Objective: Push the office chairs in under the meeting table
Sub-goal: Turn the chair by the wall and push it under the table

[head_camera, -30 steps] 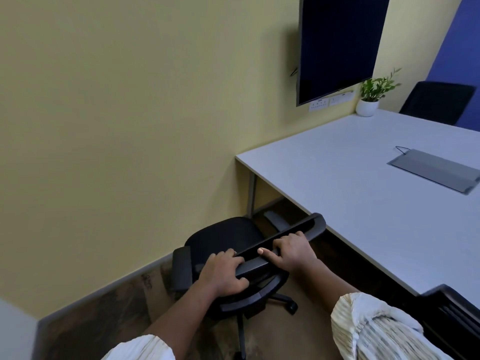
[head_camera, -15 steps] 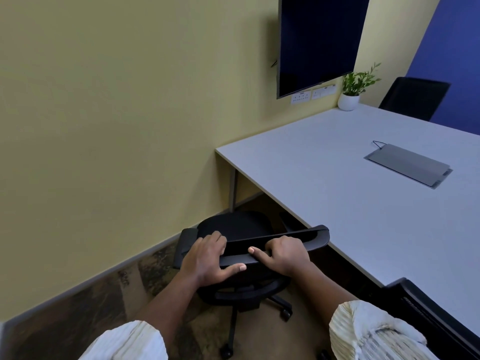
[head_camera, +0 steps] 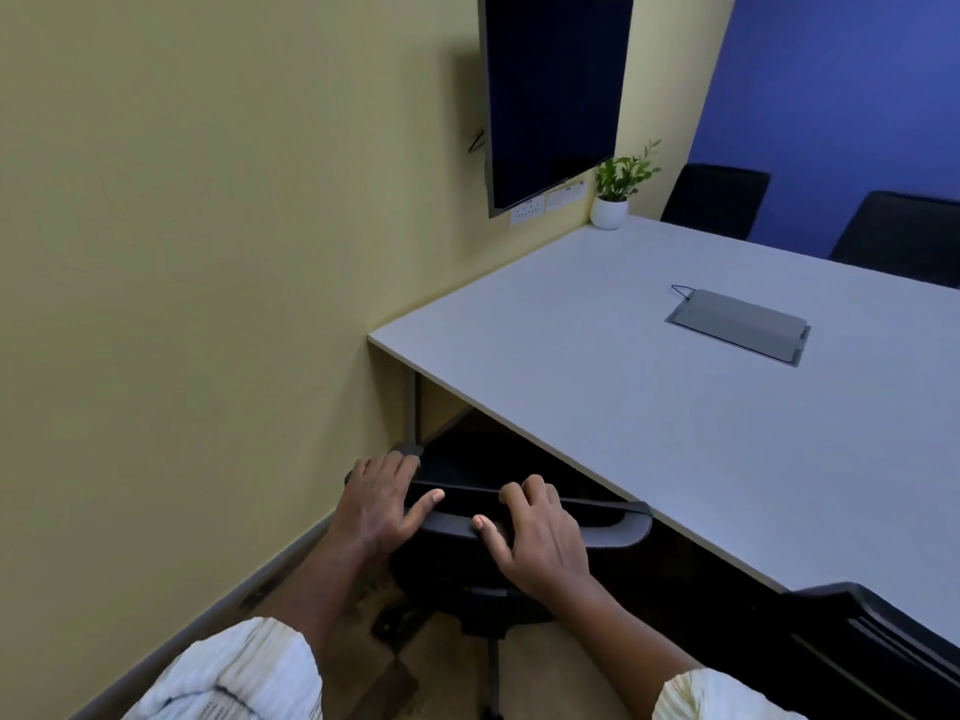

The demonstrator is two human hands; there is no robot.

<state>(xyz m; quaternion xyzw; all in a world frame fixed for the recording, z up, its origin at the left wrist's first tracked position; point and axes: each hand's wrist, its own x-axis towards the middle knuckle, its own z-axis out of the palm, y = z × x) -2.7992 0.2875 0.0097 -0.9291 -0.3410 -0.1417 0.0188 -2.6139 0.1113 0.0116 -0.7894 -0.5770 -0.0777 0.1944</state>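
Observation:
A black office chair (head_camera: pixel 613 524) stands at the near-left corner of the pale grey meeting table (head_camera: pixel 649 397). Its seat lies in shadow under the table top and only the top rail of its backrest shows clearly. My left hand (head_camera: pixel 382 498) grips the left end of that rail, fingers over the far side and thumb on the near side. My right hand (head_camera: pixel 540 532) holds the rail's middle in the same way. A second black chair (head_camera: pixel 883 646) shows at the bottom right, against the table's near edge.
The yellow wall (head_camera: pixel 208 304) runs close along the left of the chair. A dark screen (head_camera: pixel 556 90) hangs on it, with a potted plant (head_camera: pixel 615 192) at the table's far corner. A grey cable hatch (head_camera: pixel 737 324) sits in the table top. Two black chairs (head_camera: pixel 717 200) stand on the far side.
The chair has rolled forward and its seat has gone under the table top. Both hands stayed on the backrest rail and moved with it.

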